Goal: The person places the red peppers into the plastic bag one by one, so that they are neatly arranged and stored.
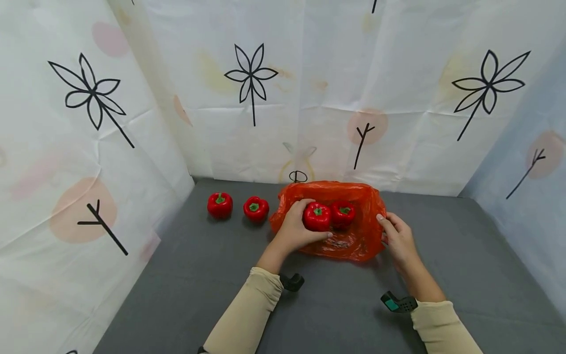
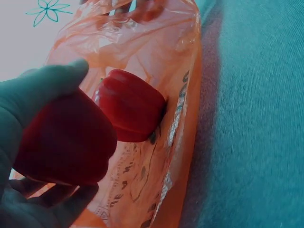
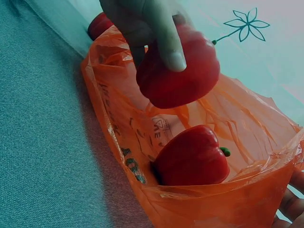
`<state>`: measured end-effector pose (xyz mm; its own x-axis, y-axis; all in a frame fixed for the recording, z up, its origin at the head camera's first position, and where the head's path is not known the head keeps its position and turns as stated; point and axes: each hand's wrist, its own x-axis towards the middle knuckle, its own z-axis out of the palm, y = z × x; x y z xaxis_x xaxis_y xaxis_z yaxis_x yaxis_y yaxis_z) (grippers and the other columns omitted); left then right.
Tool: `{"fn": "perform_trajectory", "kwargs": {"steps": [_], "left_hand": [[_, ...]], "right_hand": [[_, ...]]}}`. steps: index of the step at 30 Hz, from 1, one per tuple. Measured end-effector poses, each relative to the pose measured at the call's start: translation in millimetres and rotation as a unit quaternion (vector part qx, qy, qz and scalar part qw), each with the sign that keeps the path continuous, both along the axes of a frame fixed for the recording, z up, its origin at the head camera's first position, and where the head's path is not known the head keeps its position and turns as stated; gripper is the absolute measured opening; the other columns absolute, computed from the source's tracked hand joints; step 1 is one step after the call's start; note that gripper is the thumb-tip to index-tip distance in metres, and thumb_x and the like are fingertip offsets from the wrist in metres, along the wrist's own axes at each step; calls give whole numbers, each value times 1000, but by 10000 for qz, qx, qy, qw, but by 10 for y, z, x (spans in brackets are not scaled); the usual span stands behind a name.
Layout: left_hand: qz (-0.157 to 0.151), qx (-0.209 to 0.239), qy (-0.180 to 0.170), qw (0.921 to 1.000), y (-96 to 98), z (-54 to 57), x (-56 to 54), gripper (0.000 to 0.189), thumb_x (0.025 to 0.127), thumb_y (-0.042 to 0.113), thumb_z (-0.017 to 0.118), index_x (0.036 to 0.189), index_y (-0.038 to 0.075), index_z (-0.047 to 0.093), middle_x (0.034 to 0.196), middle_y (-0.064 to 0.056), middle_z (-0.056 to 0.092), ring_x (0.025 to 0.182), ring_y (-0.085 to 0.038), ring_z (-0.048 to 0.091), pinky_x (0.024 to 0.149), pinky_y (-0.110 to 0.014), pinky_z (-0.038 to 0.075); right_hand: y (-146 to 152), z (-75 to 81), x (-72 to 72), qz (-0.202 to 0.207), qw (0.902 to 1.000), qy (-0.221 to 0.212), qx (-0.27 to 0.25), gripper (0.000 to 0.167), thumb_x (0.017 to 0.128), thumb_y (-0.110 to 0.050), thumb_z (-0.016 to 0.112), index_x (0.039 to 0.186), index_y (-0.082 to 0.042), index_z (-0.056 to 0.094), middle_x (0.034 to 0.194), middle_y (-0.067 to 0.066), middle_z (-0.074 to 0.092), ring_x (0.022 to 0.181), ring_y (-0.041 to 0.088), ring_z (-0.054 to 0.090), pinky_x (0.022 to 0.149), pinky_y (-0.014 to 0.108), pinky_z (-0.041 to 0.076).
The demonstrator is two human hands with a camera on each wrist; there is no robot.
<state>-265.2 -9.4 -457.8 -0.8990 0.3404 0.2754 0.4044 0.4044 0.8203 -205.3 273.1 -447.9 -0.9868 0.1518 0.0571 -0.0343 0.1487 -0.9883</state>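
My left hand [image 1: 294, 230] grips a red bell pepper [image 1: 317, 217], fingers on one side and thumb on the other. In the right wrist view this pepper [image 3: 199, 66] hangs above the open orange plastic bag [image 1: 367, 236]. A second red bell pepper [image 1: 343, 216] lies inside the bag, on its side with the green stem showing in the right wrist view. My right hand [image 1: 400, 241] pinches the bag's right edge, its thumb over the rim and its fingers partly hidden behind the plastic.
Two more red bell peppers, one at the far left [image 1: 219, 205] and one nearer the bag [image 1: 256, 210], stand on the grey tabletop [image 1: 336, 314]. Behind the table hangs a white cloth [image 1: 300, 88] printed with flowers. Each wrist carries a small dark device.
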Motion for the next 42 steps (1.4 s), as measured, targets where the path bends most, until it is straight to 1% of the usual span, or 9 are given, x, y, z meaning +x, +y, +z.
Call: {"fn": "perform_trajectory", "kwargs": {"steps": [4,10,15,20,22,25,31,36,42], "left_hand": [[125,43,-271,9995,36,-48,-19,89,76,35,97,149,19,49,143,-3,54,132,-21,55,105,-45,58],[281,-33,-644,9975,107,-117,-31,93,77,35,96,153,20,45,148,-4,51,136,-24,53,107,-48,57],[473,68,-821,9955,157,-122,-36,94,78,31,96,154,16,43,147,-8,51,135,-28,53,106,-51,57],[740,137,-843,9936,196,-121,-45,95,78,27,95,155,14,41,147,-12,50,135,-30,53,107,-51,56],[851,165,-844,9927,207,-122,-46,96,78,27,95,156,14,40,147,-13,49,135,-31,53,108,-51,56],[926,230,-812,9921,224,-129,-50,97,78,26,95,156,13,40,148,-14,49,135,-32,54,108,-53,56],[907,63,-734,9931,248,-186,-44,96,78,24,95,156,10,41,144,-16,50,133,-32,55,111,-51,54],[922,119,-626,9937,260,-198,-56,96,77,23,95,154,9,41,143,-17,50,133,-34,55,111,-52,54],[868,126,-693,9937,246,-246,-43,98,77,24,95,156,9,40,145,-17,49,135,-33,54,111,-52,54]], "right_hand": [[-1,5,-6,22,10000,3,-45,35,110,-38,56,129,-10,64,102,-17,65,87,4,64,76,18,57],[-6,0,-20,-23,10000,-24,15,41,110,-39,56,131,-5,63,101,-19,66,87,3,64,76,19,57],[-5,-8,-26,38,9999,-14,111,39,110,-41,55,130,-8,63,102,-18,65,87,3,64,76,18,57],[-13,-1,-43,64,10000,35,52,32,110,-39,56,126,-13,65,102,-18,65,88,3,65,76,18,57],[-14,4,-51,61,10000,34,14,33,110,-39,57,126,-12,65,102,-17,66,87,3,65,75,18,57],[-11,15,-58,21,10000,35,-15,36,110,-40,57,127,-8,64,101,-17,66,86,3,65,75,19,57],[8,20,-33,-48,9997,-109,200,37,110,-40,56,128,-9,64,100,-20,66,86,2,65,75,18,56],[1,10,-39,-80,9999,-78,122,33,110,-39,57,126,-10,65,99,-19,66,85,3,64,74,19,56],[0,-19,-42,-26,9999,-128,96,39,111,-36,56,130,-3,62,98,-19,66,83,3,66,73,20,56]]}}
